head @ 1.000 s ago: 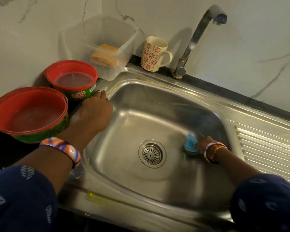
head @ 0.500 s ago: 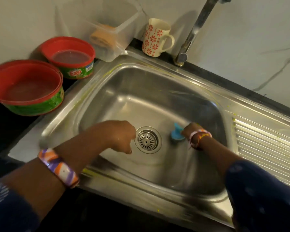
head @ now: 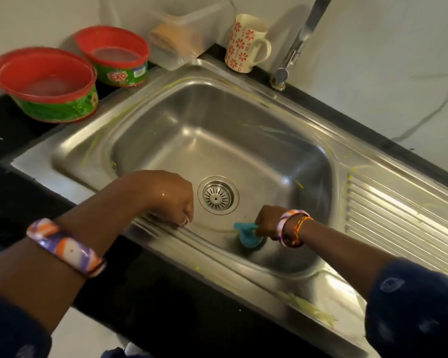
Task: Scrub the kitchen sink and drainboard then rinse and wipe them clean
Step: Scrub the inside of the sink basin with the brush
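A steel sink point(head: 145, 125) fills the middle of the view, its drain strainer point(head: 217, 195) in the basin floor. The ribbed drainboard point(head: 398, 218) runs off to the right. Yellow-green smears mark the rim and basin walls. My right hand point(head: 269, 223) grips a blue scrubber point(head: 246, 235) pressed against the basin's near wall, right of the drain. My left hand point(head: 171, 197) is curled into a fist, knuckles resting on the front rim just left of the drain, holding nothing.
Two red-rimmed green soap tubs point(head: 52, 86) point(head: 114, 55) stand on the black counter at the left. A clear plastic box point(head: 181, 34) with a sponge, a flowered mug point(head: 243, 42) and the tap point(head: 298, 42) line the back wall.
My left hand left the back-left rim and came to the front rim beside the drain. My right hand dragged the scrubber from right of the drain toward the near basin wall.
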Action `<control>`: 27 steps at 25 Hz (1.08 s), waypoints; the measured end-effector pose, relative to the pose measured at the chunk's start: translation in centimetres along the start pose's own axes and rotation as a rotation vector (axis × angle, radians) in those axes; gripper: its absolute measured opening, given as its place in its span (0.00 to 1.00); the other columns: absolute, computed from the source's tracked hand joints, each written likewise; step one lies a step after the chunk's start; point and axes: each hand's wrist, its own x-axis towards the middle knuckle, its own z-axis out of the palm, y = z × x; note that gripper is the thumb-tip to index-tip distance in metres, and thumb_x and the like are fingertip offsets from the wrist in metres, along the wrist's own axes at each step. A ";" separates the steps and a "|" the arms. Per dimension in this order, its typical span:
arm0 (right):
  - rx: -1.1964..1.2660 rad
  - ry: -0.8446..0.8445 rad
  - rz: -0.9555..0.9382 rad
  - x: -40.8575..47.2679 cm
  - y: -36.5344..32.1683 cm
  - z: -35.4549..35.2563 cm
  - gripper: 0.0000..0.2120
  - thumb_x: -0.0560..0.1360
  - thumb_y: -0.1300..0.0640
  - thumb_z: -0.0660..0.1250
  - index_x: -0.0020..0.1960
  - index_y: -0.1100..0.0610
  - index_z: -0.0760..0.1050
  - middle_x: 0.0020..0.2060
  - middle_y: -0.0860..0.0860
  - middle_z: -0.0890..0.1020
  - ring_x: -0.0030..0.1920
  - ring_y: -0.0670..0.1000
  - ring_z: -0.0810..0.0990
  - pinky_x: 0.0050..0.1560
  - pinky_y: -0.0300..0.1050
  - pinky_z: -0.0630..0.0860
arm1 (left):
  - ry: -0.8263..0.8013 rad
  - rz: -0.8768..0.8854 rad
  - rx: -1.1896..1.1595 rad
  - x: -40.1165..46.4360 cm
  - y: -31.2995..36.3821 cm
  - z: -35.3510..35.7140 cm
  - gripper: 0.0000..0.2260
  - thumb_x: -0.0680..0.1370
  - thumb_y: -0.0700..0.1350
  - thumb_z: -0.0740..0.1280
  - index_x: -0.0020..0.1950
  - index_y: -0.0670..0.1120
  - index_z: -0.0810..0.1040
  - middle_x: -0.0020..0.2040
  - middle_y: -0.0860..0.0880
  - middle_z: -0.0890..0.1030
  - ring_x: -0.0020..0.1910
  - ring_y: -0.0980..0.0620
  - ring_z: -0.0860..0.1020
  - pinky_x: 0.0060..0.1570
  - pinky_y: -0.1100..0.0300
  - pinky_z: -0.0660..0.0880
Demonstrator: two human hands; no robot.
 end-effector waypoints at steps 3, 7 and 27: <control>-0.011 0.241 0.118 3.3 2.2 -2.6 0.18 0.75 0.51 0.63 0.58 0.64 0.77 0.54 0.62 0.80 0.54 0.58 0.79 0.49 0.42 0.74 | 0.081 -0.064 -0.036 -0.9 0.1 0.6 0.14 0.79 0.50 0.61 0.63 0.58 0.77 0.62 0.60 0.77 0.60 0.57 0.74 0.57 0.64 0.69; 0.180 0.409 0.257 7.0 4.7 -4.8 0.18 0.76 0.52 0.63 0.60 0.62 0.74 0.59 0.60 0.78 0.59 0.60 0.77 0.56 0.47 0.73 | 0.135 -0.130 -0.076 -1.2 0.5 1.9 0.14 0.80 0.50 0.59 0.64 0.59 0.75 0.62 0.61 0.77 0.60 0.58 0.74 0.59 0.64 0.69; 0.112 0.097 -0.520 5.2 -12.7 -3.7 0.15 0.77 0.55 0.63 0.58 0.61 0.78 0.38 0.53 0.74 0.34 0.51 0.72 0.26 0.33 0.63 | 0.437 -0.676 -0.136 -3.3 -5.1 1.6 0.25 0.78 0.52 0.64 0.73 0.46 0.65 0.75 0.49 0.61 0.71 0.46 0.65 0.67 0.52 0.66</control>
